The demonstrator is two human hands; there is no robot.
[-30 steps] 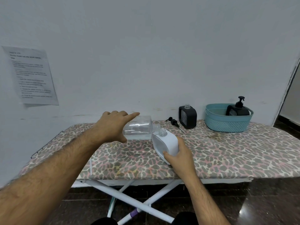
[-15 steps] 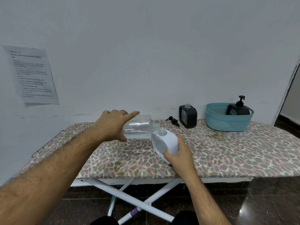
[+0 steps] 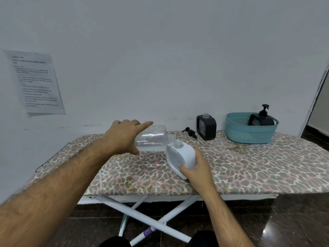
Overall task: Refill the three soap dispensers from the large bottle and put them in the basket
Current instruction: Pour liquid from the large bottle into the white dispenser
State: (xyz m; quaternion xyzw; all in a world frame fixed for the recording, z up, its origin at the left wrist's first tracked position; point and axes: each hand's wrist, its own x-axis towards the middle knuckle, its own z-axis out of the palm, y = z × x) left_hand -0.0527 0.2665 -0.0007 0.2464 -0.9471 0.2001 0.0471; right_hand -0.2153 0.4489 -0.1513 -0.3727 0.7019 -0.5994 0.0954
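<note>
The big bottle (image 3: 151,139) is being gripped at its base by the left hand (image 3: 124,136), forefinger laid straight along the top, and is being held on its side with its neck at the open mouth of the white dispenser (image 3: 180,158). That dispenser is being clasped from the right by the right hand (image 3: 197,168), fingers wrapped round its lower edge, and is being kept tilted toward the bottle, its lower corner resting on the counter (image 3: 249,168). Against the two earlier views almost nothing is being altered: both grips and both tilts are being held as they were, so the pour is judged to be still under way. Further out, an uncapped black dispenser (image 3: 206,127) is waiting beside its loose pump (image 3: 191,132). A capped one (image 3: 261,118) is already standing in the basket (image 3: 249,134).
</note>
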